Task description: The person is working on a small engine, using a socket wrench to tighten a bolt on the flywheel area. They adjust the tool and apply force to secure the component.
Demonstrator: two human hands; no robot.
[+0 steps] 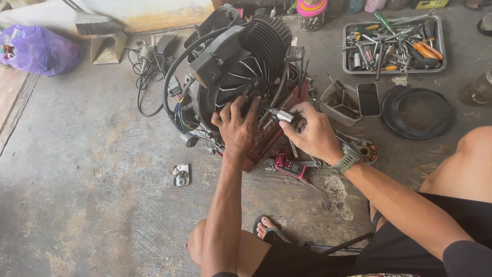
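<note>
A black small engine [241, 66] with a finned flywheel and cooling fins stands on a red base on the concrete floor. My left hand [237, 128] presses on the flywheel's lower edge, fingers curled over it. My right hand [310, 134], with a wristwatch, holds a metal socket tool [281, 115] whose tip points at the flywheel's hub. Coloured wires and a black hose hang at the engine's left side.
A red multimeter [290, 167] and wrenches lie under my right wrist. A metal tray of tools [393, 43], a phone [368, 99], a black round cover [416, 113] sit right. A small metal part [181, 174], cables [146, 72], a purple bag [38, 48] lie left.
</note>
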